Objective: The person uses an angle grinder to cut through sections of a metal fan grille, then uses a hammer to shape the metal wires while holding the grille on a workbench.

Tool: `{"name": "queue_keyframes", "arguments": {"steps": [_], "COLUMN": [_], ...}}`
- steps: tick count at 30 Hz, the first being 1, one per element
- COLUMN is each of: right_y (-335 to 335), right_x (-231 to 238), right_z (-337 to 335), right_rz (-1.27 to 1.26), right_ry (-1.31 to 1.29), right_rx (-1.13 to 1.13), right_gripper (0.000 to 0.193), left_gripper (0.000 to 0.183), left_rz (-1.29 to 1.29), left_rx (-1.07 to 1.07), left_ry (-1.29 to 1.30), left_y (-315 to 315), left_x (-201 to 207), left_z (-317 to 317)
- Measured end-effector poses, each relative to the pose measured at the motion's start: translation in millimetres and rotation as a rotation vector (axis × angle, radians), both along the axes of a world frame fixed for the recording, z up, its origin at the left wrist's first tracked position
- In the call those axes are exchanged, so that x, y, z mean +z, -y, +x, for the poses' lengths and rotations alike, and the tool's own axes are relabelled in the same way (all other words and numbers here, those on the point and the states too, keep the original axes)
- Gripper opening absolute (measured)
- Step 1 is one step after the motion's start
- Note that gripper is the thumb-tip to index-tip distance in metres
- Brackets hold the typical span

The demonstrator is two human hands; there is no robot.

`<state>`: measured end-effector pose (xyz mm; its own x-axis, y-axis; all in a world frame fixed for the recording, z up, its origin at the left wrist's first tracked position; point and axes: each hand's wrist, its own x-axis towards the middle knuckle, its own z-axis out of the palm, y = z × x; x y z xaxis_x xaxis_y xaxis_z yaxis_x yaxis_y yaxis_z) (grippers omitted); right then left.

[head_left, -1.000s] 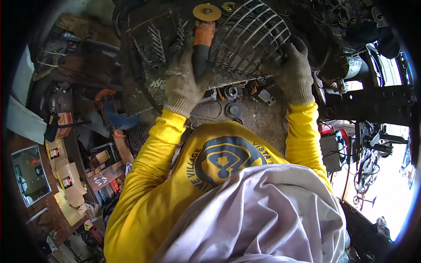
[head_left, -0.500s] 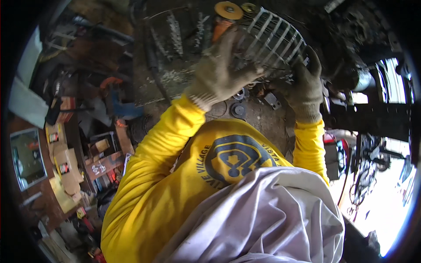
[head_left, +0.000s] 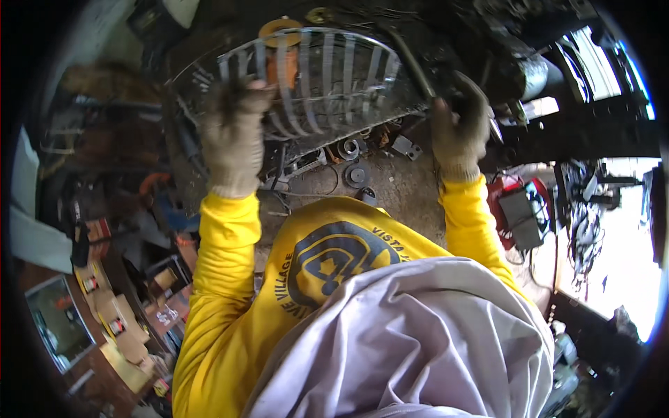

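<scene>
A curved metal grille (head_left: 327, 66) with several flat slats is over the dark workbench, its bars smeared by motion. My left hand (head_left: 233, 143), in a beige knit glove, is at the left part of the grille, its fingers curled and blurred against the bars. My right hand (head_left: 461, 132), gloved alike, is closed to the right of the grille, apart from its slats. A grey rod (head_left: 416, 70) runs down toward its thumb; whether the hand grips it I cannot tell. A small shiny tip shows beside the hand's outer edge. Behind the grille lies an orange angle grinder (head_left: 282, 66) with a yellowish disc.
Below the bench edge are round metal parts (head_left: 357, 175) and a metal bracket (head_left: 405, 148) on the ground. Cardboard boxes (head_left: 118, 313) and a framed glass panel (head_left: 60, 324) are at the left. A red and grey machine (head_left: 519, 216) stands at the right.
The grille has shifted left and now spans more of the bench, with my left hand curled at it instead of spread. My right hand has closed. The whole view has turned somewhat.
</scene>
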<state>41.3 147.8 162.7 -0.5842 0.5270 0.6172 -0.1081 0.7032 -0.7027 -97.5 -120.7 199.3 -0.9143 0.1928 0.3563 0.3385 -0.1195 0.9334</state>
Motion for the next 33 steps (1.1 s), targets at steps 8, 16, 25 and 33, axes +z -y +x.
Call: {"name": "queue_keyframes", "arguments": {"steps": [8,16,25,33], "right_y": [-47.3,-83.7,-105.8,-0.5], "right_x": [-22.4,-40.6,-37.8,9.1], "right_z": [-104.4,-156.7,-123.5,11.5], "right_rz": [0.235,0.331,-0.114,-0.549], "right_ry": [0.920,1.289,1.167,0.269], "right_rx": [-0.172,-0.019,0.117,0.006], "right_gripper": [0.041,0.041,0.060,0.043], "left_gripper": [0.025,0.031,0.027,0.044], "left_rz": [0.025,-0.005,-0.470,-0.097], "left_rx": [-0.072,-0.039,0.119,-0.075], "left_ry": [0.146,0.085,-0.568,0.048], "left_y": [-0.2,-2.1,6.0,5.8], "left_x": [-31.5,-28.3,-44.6,-61.9], "left_z": [-8.6,1.0,-18.5,-28.5]}}
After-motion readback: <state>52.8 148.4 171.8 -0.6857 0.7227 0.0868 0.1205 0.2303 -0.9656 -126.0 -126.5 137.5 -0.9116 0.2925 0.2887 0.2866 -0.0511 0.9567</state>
